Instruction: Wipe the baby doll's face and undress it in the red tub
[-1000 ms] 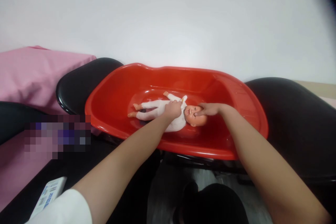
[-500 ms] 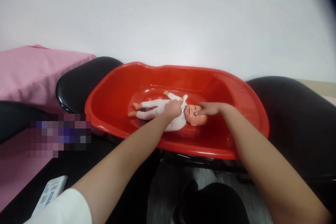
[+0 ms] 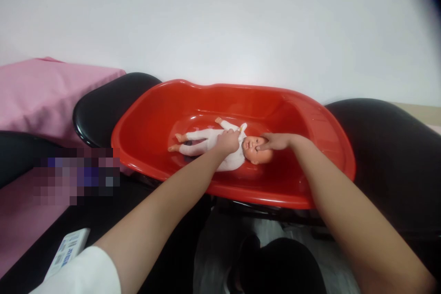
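Lying face-up on the floor of the red tub: a baby doll in a white suit. Left hand resting on its chest, fingers curled loosely. Right hand flat, fingers together, touching the face. Probably light; hard smooth plastic head likely slippery, cloth-covered torso the surer hold.

- One baby doll in a white suit, lying on its back.
- One red plastic tub that holds the doll.
- Two bare hands of the one person: the left hand on the doll's chest, the right hand on the doll's head.
- Two black rounded seats: one seat at the tub's left end, another seat at its right end.
- One pink cloth on the left.
- One white printed card at the lower left.
- One white sleeve on the left arm.
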Action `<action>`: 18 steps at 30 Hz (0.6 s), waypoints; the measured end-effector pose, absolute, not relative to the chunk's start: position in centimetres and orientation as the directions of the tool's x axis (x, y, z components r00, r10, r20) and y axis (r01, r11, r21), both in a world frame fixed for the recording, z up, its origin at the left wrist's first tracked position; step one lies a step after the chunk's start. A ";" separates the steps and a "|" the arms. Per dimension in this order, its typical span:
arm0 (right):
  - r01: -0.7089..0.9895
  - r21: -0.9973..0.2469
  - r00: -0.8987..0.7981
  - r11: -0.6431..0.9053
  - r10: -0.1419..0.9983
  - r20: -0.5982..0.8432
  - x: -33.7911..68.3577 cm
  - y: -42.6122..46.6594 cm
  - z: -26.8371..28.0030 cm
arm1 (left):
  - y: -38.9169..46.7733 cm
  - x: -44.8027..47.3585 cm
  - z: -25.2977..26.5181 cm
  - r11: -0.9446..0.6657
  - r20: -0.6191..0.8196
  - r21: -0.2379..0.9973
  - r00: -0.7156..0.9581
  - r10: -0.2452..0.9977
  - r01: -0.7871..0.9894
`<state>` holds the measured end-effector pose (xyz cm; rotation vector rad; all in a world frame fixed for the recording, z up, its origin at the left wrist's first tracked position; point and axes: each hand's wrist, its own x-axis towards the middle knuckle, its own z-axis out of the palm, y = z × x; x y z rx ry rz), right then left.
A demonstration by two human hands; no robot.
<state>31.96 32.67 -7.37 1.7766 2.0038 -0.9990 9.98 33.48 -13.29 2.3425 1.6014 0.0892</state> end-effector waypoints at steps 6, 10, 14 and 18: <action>0.949 -0.315 -0.213 0.006 0.751 -0.625 31.9 32.6 -7.4 | 33.6 9.9 -13.6 -0.348 -0.098 0.275 0.386 0.917 0.896; 0.957 -0.291 -0.196 0.007 0.755 -0.626 31.8 32.5 -7.2 | 33.5 9.9 -13.4 -0.344 -0.098 0.280 0.383 0.919 0.896; 0.951 -0.309 -0.204 0.003 0.756 -0.622 31.8 32.5 -7.3 | 33.5 10.0 -13.4 -0.344 -0.101 0.283 0.384 0.918 0.895; 0.947 -0.322 -0.209 -0.003 0.756 -0.620 31.7 32.4 -7.2 | 33.5 10.0 -13.4 -0.352 -0.097 0.280 0.391 0.915 0.893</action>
